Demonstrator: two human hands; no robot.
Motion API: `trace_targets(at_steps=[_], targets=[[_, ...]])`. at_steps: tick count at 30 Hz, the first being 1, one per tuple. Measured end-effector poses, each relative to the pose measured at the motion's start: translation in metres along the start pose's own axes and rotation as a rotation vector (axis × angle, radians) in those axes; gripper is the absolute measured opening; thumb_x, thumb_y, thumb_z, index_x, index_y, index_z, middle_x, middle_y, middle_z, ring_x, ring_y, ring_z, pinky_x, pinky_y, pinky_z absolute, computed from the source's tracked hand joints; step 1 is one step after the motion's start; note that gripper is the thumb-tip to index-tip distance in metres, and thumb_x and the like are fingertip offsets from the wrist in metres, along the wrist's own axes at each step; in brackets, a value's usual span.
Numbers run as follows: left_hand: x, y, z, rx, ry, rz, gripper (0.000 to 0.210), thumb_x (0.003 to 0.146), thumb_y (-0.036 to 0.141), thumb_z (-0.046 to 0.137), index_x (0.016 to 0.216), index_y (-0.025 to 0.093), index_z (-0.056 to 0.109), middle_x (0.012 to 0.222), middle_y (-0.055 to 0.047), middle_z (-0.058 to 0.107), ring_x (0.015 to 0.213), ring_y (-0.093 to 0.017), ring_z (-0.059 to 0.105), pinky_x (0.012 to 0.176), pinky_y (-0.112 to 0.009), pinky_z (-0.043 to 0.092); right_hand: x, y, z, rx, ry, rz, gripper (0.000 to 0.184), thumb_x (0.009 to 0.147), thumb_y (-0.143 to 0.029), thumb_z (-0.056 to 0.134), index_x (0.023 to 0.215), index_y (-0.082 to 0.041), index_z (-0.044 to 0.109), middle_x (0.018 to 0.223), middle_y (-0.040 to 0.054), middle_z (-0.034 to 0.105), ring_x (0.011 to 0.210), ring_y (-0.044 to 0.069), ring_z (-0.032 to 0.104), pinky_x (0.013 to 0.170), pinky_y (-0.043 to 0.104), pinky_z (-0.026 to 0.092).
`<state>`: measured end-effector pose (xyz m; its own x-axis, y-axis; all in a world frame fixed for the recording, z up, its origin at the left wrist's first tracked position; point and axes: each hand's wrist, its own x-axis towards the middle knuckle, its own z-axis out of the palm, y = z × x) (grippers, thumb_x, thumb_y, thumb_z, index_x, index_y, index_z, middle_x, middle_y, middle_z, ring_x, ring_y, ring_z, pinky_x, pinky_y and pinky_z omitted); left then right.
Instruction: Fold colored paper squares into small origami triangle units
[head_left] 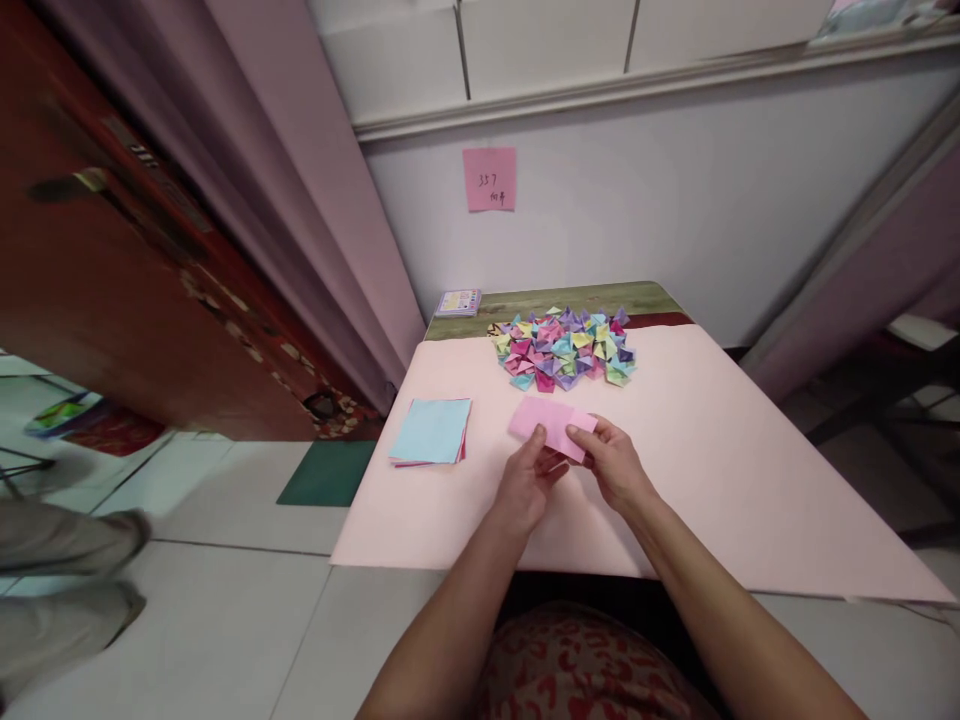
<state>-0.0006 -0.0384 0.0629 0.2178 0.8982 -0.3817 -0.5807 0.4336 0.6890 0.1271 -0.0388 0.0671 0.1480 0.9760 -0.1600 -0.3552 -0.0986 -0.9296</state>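
A pink sheet of origami paper (541, 416), folded into a rectangle, is held up over the table between both my hands. My left hand (529, 478) grips its lower edge, thumb on top and fingers beneath. At its right end, my right hand (616, 462) pinches it with the thumb across the front. Beyond the paper lies a heap of folded paper pieces (566, 348) in many colours. To the left sits a stack of square paper sheets (433, 430), light blue on top with pink and red edges showing below.
The table carries a pale pink cover (720, 470). A small pile of printed cards (458, 302) lies at its back left corner. A pink note (490, 180) with handwriting hangs on the wall. At far left, a person's legs (67, 570) show beside a green mat (328, 473).
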Motion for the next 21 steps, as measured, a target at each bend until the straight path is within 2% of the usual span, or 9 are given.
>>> trace_targets(at_steps=[2, 4, 5, 7, 9, 11, 14, 17, 21], targets=[[0.002, 0.005, 0.005, -0.076, 0.051, 0.066, 0.039, 0.062, 0.034, 0.086, 0.09, 0.011, 0.069, 0.087, -0.008, 0.071, 0.075, -0.016, 0.067, 0.071, -0.027, 0.054, -0.01, -0.001, -0.002, -0.093, -0.066, -0.081, 0.043, 0.07, -0.049, 0.079, 0.097, -0.018, 0.065, 0.067, -0.0013, 0.065, 0.058, 0.014, 0.059, 0.058, 0.028, 0.052], [0.0, 0.012, 0.007, -0.071, 0.113, 0.143, 0.038, 0.06, 0.026, 0.087, 0.09, 0.011, 0.069, 0.085, -0.007, 0.072, 0.073, -0.015, 0.066, 0.069, -0.027, 0.055, -0.019, -0.002, -0.009, -0.231, -0.13, -0.205, 0.048, 0.081, -0.046, 0.071, 0.12, -0.02, 0.06, 0.066, -0.0026, 0.063, 0.06, 0.015, 0.061, 0.062, 0.03, 0.054], [-0.002, 0.017, 0.007, -0.053, 0.133, 0.166, 0.038, 0.06, 0.025, 0.086, 0.09, 0.011, 0.069, 0.083, -0.006, 0.072, 0.072, -0.015, 0.066, 0.067, -0.027, 0.055, -0.022, -0.003, -0.014, -0.275, -0.172, -0.274, 0.053, 0.087, -0.043, 0.065, 0.133, -0.021, 0.052, 0.073, -0.0008, 0.066, 0.068, 0.016, 0.065, 0.069, 0.032, 0.056], [-0.007, 0.028, 0.007, -0.015, 0.144, 0.179, 0.038, 0.061, 0.027, 0.086, 0.091, 0.011, 0.069, 0.081, -0.006, 0.071, 0.069, -0.015, 0.065, 0.063, -0.027, 0.055, -0.026, -0.007, -0.022, -0.353, -0.236, -0.416, 0.054, 0.092, -0.038, 0.058, 0.143, -0.025, 0.043, 0.094, 0.0042, 0.071, 0.083, 0.018, 0.068, 0.08, 0.037, 0.057], [-0.013, 0.039, 0.011, 0.026, 0.14, 0.181, 0.04, 0.059, 0.029, 0.086, 0.09, 0.011, 0.069, 0.079, -0.005, 0.071, 0.066, -0.015, 0.064, 0.058, -0.026, 0.054, -0.025, -0.014, -0.026, -0.467, -0.259, -0.553, 0.05, 0.092, -0.031, 0.058, 0.14, -0.028, 0.048, 0.109, 0.0061, 0.07, 0.094, 0.019, 0.069, 0.087, 0.038, 0.056], [-0.019, 0.047, 0.017, 0.074, 0.117, 0.182, 0.042, 0.059, 0.031, 0.087, 0.091, 0.011, 0.069, 0.079, -0.005, 0.071, 0.064, -0.015, 0.064, 0.056, -0.026, 0.054, -0.021, -0.023, -0.023, -0.59, -0.263, -0.659, 0.042, 0.09, -0.026, 0.06, 0.132, -0.03, 0.058, 0.115, 0.0053, 0.07, 0.095, 0.019, 0.069, 0.087, 0.036, 0.056], [-0.025, 0.055, 0.027, 0.13, 0.077, 0.185, 0.044, 0.059, 0.035, 0.086, 0.093, 0.011, 0.069, 0.082, -0.006, 0.071, 0.065, -0.015, 0.064, 0.053, -0.027, 0.055, -0.014, -0.039, -0.015, -0.697, -0.26, -0.743, 0.026, 0.087, -0.026, 0.063, 0.11, -0.03, 0.072, 0.1, 0.0031, 0.074, 0.085, 0.018, 0.069, 0.079, 0.034, 0.057], [-0.029, 0.063, 0.033, 0.179, 0.047, 0.192, 0.046, 0.061, 0.039, 0.085, 0.094, 0.011, 0.07, 0.081, -0.006, 0.071, 0.064, -0.015, 0.063, 0.052, -0.026, 0.054, -0.009, -0.052, -0.009, -0.713, -0.235, -0.758, 0.013, 0.084, -0.029, 0.066, 0.089, -0.03, 0.077, 0.088, 0.0022, 0.074, 0.077, 0.019, 0.069, 0.069, 0.033, 0.057], [-0.033, 0.071, 0.038, 0.205, -0.004, 0.218, 0.043, 0.064, 0.04, 0.083, 0.094, 0.012, 0.07, 0.081, -0.006, 0.072, 0.066, -0.015, 0.064, 0.054, -0.026, 0.055, -0.008, -0.064, -0.007, -0.694, -0.177, -0.794, 0.013, 0.082, -0.027, 0.068, 0.092, -0.03, 0.077, 0.091, 0.0024, 0.075, 0.08, 0.019, 0.07, 0.069, 0.033, 0.058]])
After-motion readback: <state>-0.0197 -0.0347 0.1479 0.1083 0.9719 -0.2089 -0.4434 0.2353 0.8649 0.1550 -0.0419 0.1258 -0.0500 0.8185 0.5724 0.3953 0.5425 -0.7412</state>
